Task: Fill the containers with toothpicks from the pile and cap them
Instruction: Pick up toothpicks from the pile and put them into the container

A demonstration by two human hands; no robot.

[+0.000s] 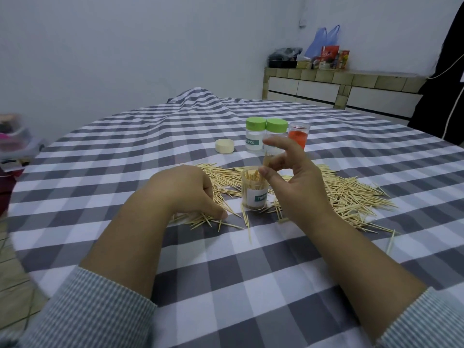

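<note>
Toothpicks of pale wood (346,197) lie in a loose pile across the middle of the frame, on a grey-and-white checked tablecloth (226,285).

Nearest, the left hand (185,194) rests knuckles-up on the pile's left edge, fingers curled down onto the sticks; whether it grasps any I cannot tell. Just right of it stands one open clear plastic container with a white label (254,194), packed with upright toothpicks. The right hand (291,177) hovers over its mouth, thumb and forefinger pinching a few sticks, partly hiding the jars behind. Farther up: one cream round cap (224,146), two green-capped clear containers (255,134), and one clear container with orange contents (298,135).
</note>
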